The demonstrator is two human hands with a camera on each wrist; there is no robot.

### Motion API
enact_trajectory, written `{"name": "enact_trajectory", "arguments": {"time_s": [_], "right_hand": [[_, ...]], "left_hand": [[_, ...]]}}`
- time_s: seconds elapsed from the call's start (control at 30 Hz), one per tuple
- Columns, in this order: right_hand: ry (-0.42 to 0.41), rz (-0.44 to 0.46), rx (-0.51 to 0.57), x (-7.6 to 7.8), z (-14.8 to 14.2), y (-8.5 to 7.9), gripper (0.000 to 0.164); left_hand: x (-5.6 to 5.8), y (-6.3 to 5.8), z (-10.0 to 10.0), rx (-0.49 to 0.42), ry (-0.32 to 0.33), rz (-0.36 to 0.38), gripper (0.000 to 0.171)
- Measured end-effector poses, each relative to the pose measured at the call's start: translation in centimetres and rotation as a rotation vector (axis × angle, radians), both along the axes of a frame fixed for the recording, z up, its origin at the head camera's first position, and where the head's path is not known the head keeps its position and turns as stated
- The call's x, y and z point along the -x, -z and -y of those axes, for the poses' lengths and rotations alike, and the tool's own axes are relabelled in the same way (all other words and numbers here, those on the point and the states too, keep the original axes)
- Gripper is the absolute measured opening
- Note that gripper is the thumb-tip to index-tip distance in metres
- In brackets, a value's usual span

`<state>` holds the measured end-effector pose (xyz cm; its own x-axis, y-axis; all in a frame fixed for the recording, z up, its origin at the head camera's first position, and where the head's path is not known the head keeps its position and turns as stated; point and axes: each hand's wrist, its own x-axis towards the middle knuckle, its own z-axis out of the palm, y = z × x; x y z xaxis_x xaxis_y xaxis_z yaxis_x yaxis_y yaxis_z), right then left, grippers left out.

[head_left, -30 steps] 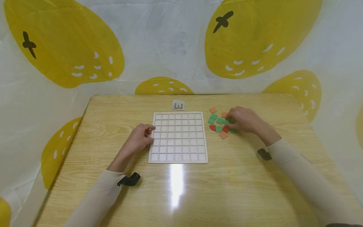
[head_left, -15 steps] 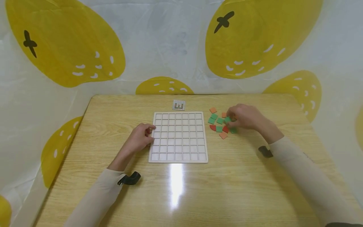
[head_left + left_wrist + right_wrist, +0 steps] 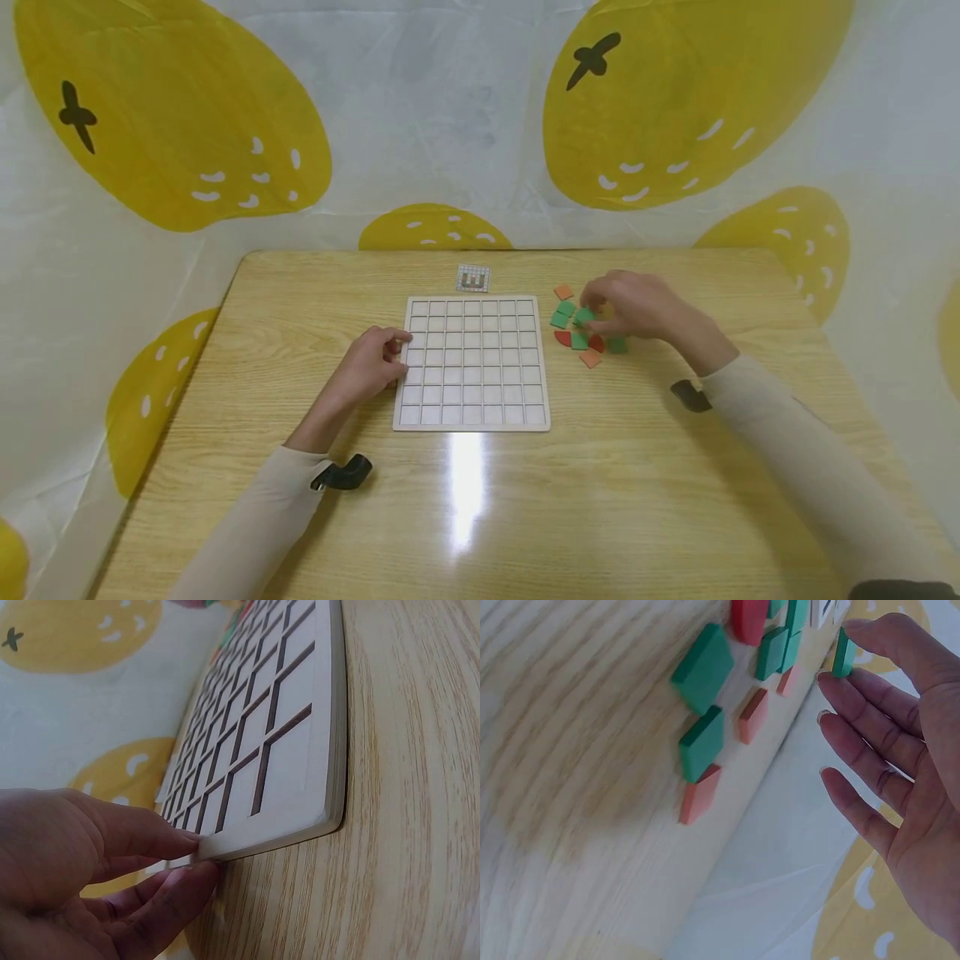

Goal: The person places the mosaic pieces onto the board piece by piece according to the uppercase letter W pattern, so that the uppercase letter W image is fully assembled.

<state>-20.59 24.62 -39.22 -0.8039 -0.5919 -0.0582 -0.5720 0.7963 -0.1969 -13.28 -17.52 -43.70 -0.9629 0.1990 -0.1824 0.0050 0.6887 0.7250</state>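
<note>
A pale wooden grid board (image 3: pixel 472 423) lies on the table with its squares bare. My left hand (image 3: pixel 365 363) holds the board's left edge; the left wrist view has the thumb (image 3: pixel 161 832) on the rim and fingertips (image 3: pixel 196 879) against its side. Above a loose group of tiles is my right hand (image 3: pixel 637 304), pinching a small green tile (image 3: pixel 844 654) between thumb and index finger while the other fingers stretch out. Around it lie green tiles (image 3: pixel 559 319), orange tiles (image 3: pixel 591 357) and red rounded tiles (image 3: pixel 563 338). Some tiles are hidden under the right hand.
Behind the board is a small printed card (image 3: pixel 473 278) with a gridded E-like figure. The wooden table (image 3: pixel 615 500) reaches back to a white cloth (image 3: pixel 435 108) with yellow fruit prints. Dark wrist devices (image 3: pixel 345 472) show at both sleeves.
My right hand has lifted a green tile from the group and shifted slightly left with it. The left hand and the board stay where they were.
</note>
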Motion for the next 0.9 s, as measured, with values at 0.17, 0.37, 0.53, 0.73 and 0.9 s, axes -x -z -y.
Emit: {"name": "enact_trajectory", "arguments": {"time_s": [0.17,0.37,0.53,0.73,0.9], "right_hand": [[-0.029,-0.001,0.018,0.1,0.9,-0.2,0.026],[-0.046,0.024,0.023,0.1,1.8,-0.3,0.014],[-0.091,0.0,0.052,0.2,2.4,-0.3,0.014],[-0.131,0.0,0.079,0.3,3.3,-0.3,0.023],[-0.133,0.03,0.082,0.3,4.0,-0.4,0.025]], "left_hand": [[0.0,0.0,0.0,-0.005,0.003,-0.002,0.048],[0.0,0.0,0.0,-0.025,-0.005,-0.003,0.048],[0.0,0.1,0.0,-0.05,-0.01,-0.004,0.047],[0.1,0.1,0.0,-0.052,-0.008,0.003,0.047],[0.1,0.2,0.1,-0.049,-0.003,-0.001,0.047]]}}
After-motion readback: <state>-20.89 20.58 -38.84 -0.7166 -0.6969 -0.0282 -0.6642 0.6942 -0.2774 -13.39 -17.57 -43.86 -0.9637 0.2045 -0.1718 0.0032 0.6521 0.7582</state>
